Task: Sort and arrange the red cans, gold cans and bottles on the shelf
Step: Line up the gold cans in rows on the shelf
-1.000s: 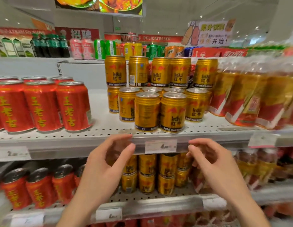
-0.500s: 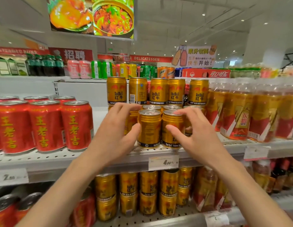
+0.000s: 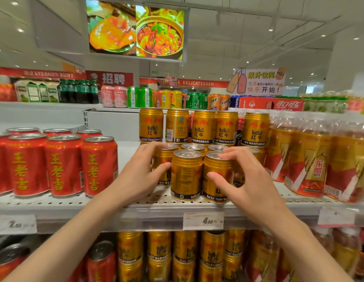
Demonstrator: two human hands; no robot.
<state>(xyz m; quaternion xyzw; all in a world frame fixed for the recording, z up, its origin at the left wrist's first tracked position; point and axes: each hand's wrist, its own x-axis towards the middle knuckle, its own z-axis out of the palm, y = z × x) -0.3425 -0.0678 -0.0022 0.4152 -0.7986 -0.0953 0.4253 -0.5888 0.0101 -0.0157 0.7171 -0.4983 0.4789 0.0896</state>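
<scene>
Several gold cans stand in the middle of the white shelf (image 3: 61, 202), with more gold cans (image 3: 203, 127) stacked on top at the back. My left hand (image 3: 142, 174) grips a gold can (image 3: 163, 156) in the second row, fingers over its top and thumb on its side. My right hand (image 3: 240, 180) grips the front right gold can (image 3: 215, 165), fingers on its lid and thumb across its front. Between my hands the front left gold can (image 3: 186, 176) stands untouched. Red cans (image 3: 63, 165) stand at the left, wrapped bottles (image 3: 315, 159) at the right.
A bare strip of shelf separates the red cans from the gold ones. Price tags (image 3: 203, 220) hang on the shelf's front edge. The shelf below holds more gold cans (image 3: 185, 253), red cans (image 3: 101, 261) and bottles. Assorted drinks line the far top shelf (image 3: 136, 98).
Both hands rose from the shelf's front edge to the gold cans and closed on one each. The view has tilted upward and moved closer.
</scene>
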